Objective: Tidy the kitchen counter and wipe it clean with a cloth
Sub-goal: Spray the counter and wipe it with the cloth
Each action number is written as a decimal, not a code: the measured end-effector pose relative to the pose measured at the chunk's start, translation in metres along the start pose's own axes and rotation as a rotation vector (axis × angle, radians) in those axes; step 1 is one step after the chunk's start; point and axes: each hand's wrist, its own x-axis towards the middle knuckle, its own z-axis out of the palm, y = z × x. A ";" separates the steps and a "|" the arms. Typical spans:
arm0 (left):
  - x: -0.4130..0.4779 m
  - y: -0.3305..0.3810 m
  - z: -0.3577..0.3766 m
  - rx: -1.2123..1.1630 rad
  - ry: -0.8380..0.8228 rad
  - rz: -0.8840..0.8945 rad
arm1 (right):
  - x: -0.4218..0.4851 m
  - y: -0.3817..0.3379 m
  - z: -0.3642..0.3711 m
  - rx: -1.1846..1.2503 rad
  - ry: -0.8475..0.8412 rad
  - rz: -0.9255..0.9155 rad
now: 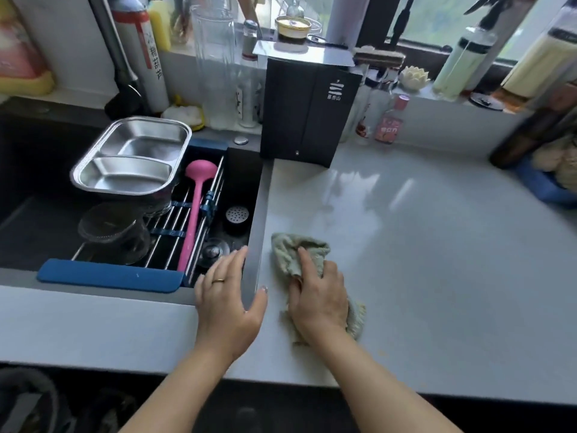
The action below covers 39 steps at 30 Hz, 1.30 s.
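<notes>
The green-grey cloth (292, 254) lies bunched on the pale counter (421, 245). The right hand (318, 298) sits on top of it, fingers curled into the folds and forefinger laid along it, gripping and pressing down at once. Some cloth pokes out ahead of the fingertips, some trails behind by the wrist. Just left of that grip, near but apart, the left hand (228, 298) lies flat with straight fingers over the corner of the sink (254, 232), holding nothing. Beyond it, in the sink, a pink ladle (195, 210) lies on a rack beside a steel divided tray (134, 157). Well ahead of the grip stands a black box (307, 110), with glossy worktop between. The wiping looks to be in hand, I'd say. The next stroke wants steady pressure and a broad sweep away from the sink, stopping short of the box.
</notes>
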 end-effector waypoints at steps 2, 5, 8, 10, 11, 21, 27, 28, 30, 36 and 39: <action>0.003 0.008 0.015 0.018 -0.046 0.018 | 0.017 0.029 -0.012 0.000 0.051 0.087; 0.008 0.018 0.033 0.045 -0.076 0.027 | 0.043 0.076 -0.034 -0.018 0.101 0.229; 0.015 0.029 0.048 0.069 -0.064 0.028 | 0.053 0.100 -0.043 -0.008 0.061 0.254; 0.021 0.037 0.057 0.078 -0.029 0.001 | 0.043 0.092 -0.041 -0.048 -0.017 0.060; 0.024 0.042 0.061 0.074 -0.011 -0.025 | 0.039 0.085 -0.039 -0.058 -0.029 -0.069; 0.060 0.089 0.116 0.095 0.131 -0.242 | 0.170 0.051 -0.014 0.160 -0.186 -0.316; 0.083 0.124 0.151 0.086 0.044 -0.204 | 0.223 0.131 -0.031 0.135 -0.014 -0.062; 0.087 0.130 0.158 0.086 0.027 -0.186 | 0.230 0.152 -0.038 0.120 0.017 -0.018; 0.095 0.145 0.172 0.080 -0.013 -0.155 | 0.243 0.197 -0.057 0.087 0.068 0.067; 0.101 0.187 0.221 0.071 -0.121 -0.070 | 0.253 0.347 -0.119 0.023 0.206 0.380; 0.097 0.204 0.242 0.094 -0.162 -0.032 | 0.236 0.420 -0.152 0.000 0.234 0.539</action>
